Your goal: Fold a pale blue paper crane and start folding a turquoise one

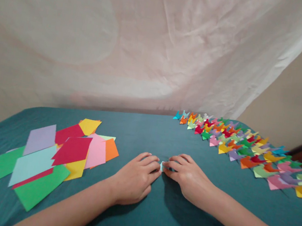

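Note:
Near the middle of the table, a small pale blue piece of folded paper (162,166) shows between my two hands. My left hand (139,177) has its fingers curled and closed on the paper's left side. From the other side, my right hand (184,175) pinches the same paper with its fingertips. Most of the paper is hidden behind my fingers, so its folded shape cannot be made out.
To the left lies a loose pile of coloured paper sheets (71,150), overlapping one another. Rows of small folded paper birds (230,150) in many colours stand at the right and back right. A teal cloth (139,134) covers the table, and a pale hanging sheet (138,44) rises behind it.

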A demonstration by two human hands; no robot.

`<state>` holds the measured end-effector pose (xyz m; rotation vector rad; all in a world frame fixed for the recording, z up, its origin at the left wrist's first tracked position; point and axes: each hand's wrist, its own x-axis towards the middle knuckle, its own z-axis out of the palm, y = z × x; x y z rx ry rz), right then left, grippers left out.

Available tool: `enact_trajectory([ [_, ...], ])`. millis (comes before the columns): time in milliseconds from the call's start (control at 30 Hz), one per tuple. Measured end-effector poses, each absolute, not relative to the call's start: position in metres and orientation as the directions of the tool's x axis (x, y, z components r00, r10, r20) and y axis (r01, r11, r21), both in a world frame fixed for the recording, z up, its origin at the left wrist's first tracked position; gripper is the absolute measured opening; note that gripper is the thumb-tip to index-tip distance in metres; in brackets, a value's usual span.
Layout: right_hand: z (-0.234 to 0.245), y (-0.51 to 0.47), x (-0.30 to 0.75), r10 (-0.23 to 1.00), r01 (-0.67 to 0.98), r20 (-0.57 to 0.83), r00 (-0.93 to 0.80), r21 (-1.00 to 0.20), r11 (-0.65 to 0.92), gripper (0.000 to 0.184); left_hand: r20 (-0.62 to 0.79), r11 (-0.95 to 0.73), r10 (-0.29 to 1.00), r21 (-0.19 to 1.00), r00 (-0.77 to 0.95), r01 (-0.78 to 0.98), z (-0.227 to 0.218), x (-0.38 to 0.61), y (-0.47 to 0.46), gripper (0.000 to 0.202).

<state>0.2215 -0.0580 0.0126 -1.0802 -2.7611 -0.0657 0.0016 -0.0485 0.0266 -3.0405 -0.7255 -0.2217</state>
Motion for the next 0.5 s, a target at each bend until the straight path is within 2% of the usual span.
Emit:
enact_trajectory([
  [200, 0.016, -0.056, 0.226, 0.669, 0.671, 0.125, -0.733, -0.025, 0.741, 0.022, 0.135, -0.889, 0.456, 0.03, 0.88, 0.456, 0.029, 0.002, -0.049, 0.037],
  [500, 0.026, -0.059, 0.231, 0.67, 0.666, 0.066, -0.739, -0.079, 0.742, 0.03, 0.156, -0.88, 0.471, 0.007, 0.868, 0.476, 0.028, 0.004, -0.054, 0.025],
])
